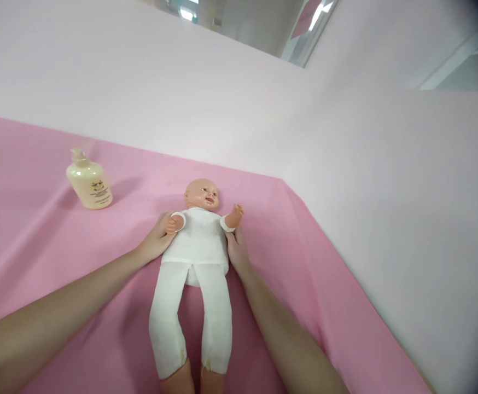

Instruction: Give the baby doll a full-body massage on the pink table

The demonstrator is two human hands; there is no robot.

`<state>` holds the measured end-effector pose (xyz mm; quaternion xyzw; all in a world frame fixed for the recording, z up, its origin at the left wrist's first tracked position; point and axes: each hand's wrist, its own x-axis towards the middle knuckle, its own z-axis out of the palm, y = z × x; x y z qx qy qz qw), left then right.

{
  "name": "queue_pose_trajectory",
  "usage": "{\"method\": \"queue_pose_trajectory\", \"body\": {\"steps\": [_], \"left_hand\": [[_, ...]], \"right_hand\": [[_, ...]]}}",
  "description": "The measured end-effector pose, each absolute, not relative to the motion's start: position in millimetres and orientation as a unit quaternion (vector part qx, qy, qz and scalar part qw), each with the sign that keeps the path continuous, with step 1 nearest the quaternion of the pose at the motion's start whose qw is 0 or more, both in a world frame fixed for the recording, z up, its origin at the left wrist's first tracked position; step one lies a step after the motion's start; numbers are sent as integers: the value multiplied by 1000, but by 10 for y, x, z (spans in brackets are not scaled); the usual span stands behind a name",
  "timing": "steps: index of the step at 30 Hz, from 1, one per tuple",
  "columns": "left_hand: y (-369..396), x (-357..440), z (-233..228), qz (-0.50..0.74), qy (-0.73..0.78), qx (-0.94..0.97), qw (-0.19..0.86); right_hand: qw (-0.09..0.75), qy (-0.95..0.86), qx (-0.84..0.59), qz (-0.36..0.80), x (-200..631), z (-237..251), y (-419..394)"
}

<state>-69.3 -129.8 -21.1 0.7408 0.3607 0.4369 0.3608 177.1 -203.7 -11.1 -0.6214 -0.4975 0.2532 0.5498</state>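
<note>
1. Head view: baby doll (198,257) lies face-up at centre of the pink sheet (38,235), feet toward 6 o'clock.
2. Left hand (157,238) cups the torso at 9 o'clock; right hand (235,250) at 3 o'clock. Both are pressed on, bracing the doll; full finger closure cannot be told.
3. Cream pump bottle (89,183) stands at 10 o'clock, well apart.

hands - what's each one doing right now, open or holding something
left hand: open, flat against the doll at its side.
right hand: open, against the doll's other side, under its raised arm.

White-clad doll (198,249), pink sheet (38,241), cream bottle (89,183)
</note>
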Motion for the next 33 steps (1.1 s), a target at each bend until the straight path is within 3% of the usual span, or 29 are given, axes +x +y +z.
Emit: {"method": "queue_pose_trajectory", "body": {"steps": [7,12,18,22,27,33], "left_hand": [[-1269,-699,-196,412,407,660,479],[-1280,-689,-189,415,407,642,500],[-1340,-640,-117,495,405,591,492],[-1344,-669,-132,453,393,631,492],[-1353,-721,-135,419,375,716,415],[-1382,-726,-101,409,380,714,423]], "right_hand": [[585,-454,-608,285,1781,-94,-2026],[595,-438,-611,284,1792,-107,-2003],[568,-472,-620,266,1774,-109,-2038],[544,-518,-612,246,1769,-116,-2043],[535,-576,-580,215,1770,-83,-2041],[545,-560,-579,231,1772,-109,-2031]]}}
